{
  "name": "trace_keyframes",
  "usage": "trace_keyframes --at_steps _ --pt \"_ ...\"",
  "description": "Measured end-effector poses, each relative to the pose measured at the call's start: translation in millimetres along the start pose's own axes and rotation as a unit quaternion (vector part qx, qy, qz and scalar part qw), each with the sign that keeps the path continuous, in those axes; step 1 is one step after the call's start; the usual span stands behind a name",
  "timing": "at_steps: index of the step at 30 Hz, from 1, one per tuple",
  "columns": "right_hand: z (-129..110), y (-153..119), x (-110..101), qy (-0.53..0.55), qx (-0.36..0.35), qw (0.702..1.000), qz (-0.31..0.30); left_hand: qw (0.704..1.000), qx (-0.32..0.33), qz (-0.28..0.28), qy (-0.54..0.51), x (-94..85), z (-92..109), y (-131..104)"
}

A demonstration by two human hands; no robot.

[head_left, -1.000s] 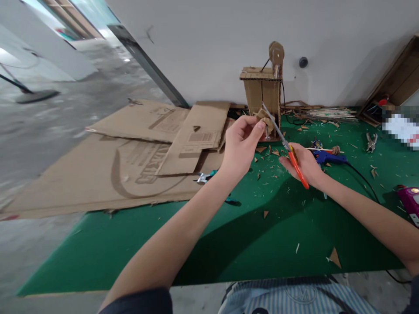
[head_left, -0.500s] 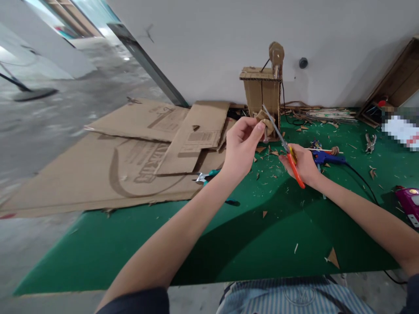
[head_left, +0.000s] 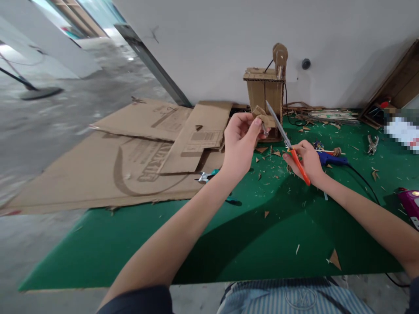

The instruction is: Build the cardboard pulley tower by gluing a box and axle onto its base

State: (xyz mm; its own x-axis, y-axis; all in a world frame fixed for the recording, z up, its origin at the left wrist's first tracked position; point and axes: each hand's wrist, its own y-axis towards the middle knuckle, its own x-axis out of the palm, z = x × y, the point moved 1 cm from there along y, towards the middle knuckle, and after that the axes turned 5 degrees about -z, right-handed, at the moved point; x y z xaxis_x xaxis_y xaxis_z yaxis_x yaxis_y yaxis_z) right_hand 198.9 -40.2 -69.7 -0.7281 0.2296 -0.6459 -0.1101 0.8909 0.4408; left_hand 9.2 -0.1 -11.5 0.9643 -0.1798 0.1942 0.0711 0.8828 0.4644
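Observation:
Between the thumb and fingers of my left hand [head_left: 242,139] is a small piece of cardboard [head_left: 262,114], pinched above the green table. A short pale rod-like bit shows just under it; I cannot make out what it is. My right hand [head_left: 306,163] is closed around orange-handled scissors [head_left: 283,131], whose blades point up and left beside the cardboard piece. The blades look closed or nearly so. Behind both hands stands a cardboard box structure [head_left: 273,91] with a rounded cardboard top and a thin black cable.
Flat cardboard sheets [head_left: 157,161] cover the left of the green table [head_left: 131,244]. Teal-handled pliers [head_left: 209,175] lie near my left forearm. A blue glue gun [head_left: 334,159], metal pliers [head_left: 372,144] and a magenta power strip [head_left: 410,203] are at right. Cardboard scraps are scattered about.
The whole view has shifted slightly to the right. My left hand has turned the cardboard piece a little, and the scissors remain beside it in my right hand.

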Motion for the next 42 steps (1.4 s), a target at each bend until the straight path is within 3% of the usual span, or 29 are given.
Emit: trace_keyframes --at_steps 3,7,18,33,42 --pt "-0.8 1.5 -4.5 0.019 0.046 0.997 -0.062 0.999 -0.032 0.006 -0.025 -1.2 2.6 0.9" --pt "-6.3 3.7 -8.0 0.017 0.08 0.994 -0.077 0.994 -0.087 0.01 -0.072 0.1 4.4 0.2" --pt "-13.9 1.8 -3.7 0.087 0.022 0.989 -0.12 0.985 -0.139 0.057 -0.088 -0.4 12.5 3.6" --pt "-22.7 3.9 -5.8 0.089 0.095 0.982 -0.14 0.995 -0.078 0.016 -0.06 -2.6 8.3 6.9" --pt "-21.3 3.2 -4.4 0.088 0.081 0.983 -0.14 0.997 -0.057 -0.002 -0.052 -3.4 3.2 4.4"
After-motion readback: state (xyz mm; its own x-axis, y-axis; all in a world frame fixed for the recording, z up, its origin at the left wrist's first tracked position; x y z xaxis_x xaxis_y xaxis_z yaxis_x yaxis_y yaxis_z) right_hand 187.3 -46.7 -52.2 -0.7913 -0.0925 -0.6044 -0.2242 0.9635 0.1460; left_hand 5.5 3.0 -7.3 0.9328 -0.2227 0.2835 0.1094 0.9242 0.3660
